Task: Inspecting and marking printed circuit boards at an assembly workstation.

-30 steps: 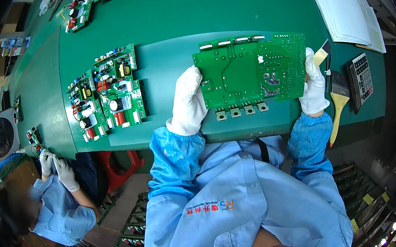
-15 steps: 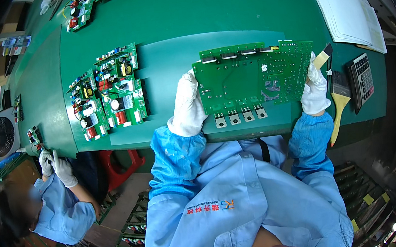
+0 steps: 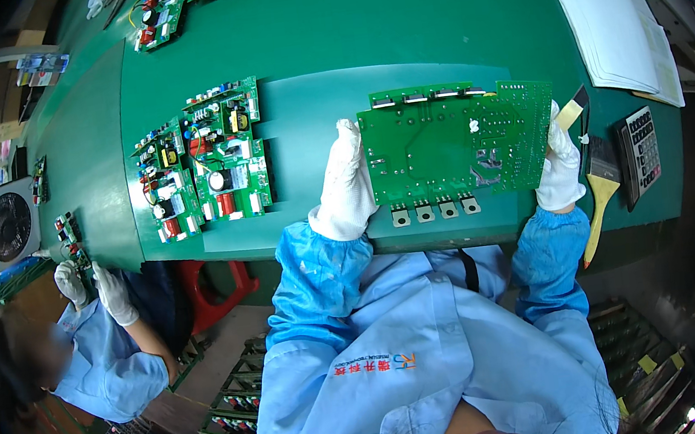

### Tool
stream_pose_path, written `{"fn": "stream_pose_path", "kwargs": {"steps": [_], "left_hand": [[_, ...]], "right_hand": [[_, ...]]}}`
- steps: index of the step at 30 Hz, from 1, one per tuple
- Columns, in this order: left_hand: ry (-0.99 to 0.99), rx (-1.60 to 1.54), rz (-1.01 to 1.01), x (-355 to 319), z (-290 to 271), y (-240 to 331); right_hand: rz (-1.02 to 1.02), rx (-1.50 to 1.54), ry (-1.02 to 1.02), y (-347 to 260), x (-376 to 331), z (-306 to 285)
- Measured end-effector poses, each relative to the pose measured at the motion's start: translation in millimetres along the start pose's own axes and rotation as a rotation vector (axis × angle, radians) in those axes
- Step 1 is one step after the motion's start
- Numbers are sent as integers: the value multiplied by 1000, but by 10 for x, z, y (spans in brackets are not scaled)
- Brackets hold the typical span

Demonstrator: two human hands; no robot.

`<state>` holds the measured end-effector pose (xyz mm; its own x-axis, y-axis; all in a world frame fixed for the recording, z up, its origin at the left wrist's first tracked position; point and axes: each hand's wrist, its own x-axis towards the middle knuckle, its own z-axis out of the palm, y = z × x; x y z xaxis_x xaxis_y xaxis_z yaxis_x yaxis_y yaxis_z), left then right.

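Between my two white-gloved hands is a green circuit board [image 3: 434, 151], raised over the front of the bench with its solder side showing. My left hand [image 3: 345, 185] grips its left edge, thumb up along the side. At the opposite edge, my right hand [image 3: 562, 165] holds the board, its fingers partly hidden behind it. Several black components with metal tabs stick out along the lower edge, and more dark parts line the upper edge. A small white spot and a greyish patch mark the right half of this face.
Two populated circuit boards [image 3: 225, 158] lie left on the green bench [image 3: 428, 19]; more boards [image 3: 162, 15] lie farther back. At right are a brush [image 3: 603, 184], a calculator [image 3: 638, 151] and white papers [image 3: 605, 29]. A co-worker's gloved hands [image 3: 112, 295] handle a board beside a fan [image 3: 7, 226].
The whole view has shifted slightly, so the bench things appear farther right. The board stays between both my hands, now tilted a little differently. The co-worker's hands have moved apart somewhat.
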<state>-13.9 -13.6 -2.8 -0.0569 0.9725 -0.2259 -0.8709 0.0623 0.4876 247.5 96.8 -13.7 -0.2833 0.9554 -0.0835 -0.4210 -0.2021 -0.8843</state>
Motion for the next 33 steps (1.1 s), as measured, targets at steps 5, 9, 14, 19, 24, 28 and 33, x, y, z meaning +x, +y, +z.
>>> {"fn": "stream_pose_path", "kwargs": {"steps": [5, 9, 14, 19, 24, 28, 33], "left_hand": [[-19, -18, -15, -6, -18, 5], [-3, 48, -10, -8, 53, 24], [5, 49, 1, 3, 44, 19], [107, 124, -5, 4, 130, 39], [173, 162, -28, -5, 190, 66], [183, 161, -24, -7, 201, 72], [222, 171, -34, 0, 189, 71]], "right_hand": [[151, 154, -29, -7, 23, -142], [166, 173, -45, -33, 30, -79], [247, 270, -140, -50, 50, -210], [213, 256, -110, -33, 47, -146], [217, 232, -84, -32, 36, -151], [236, 257, -87, -10, 35, -190], [259, 329, -122, 19, 43, -230]]}}
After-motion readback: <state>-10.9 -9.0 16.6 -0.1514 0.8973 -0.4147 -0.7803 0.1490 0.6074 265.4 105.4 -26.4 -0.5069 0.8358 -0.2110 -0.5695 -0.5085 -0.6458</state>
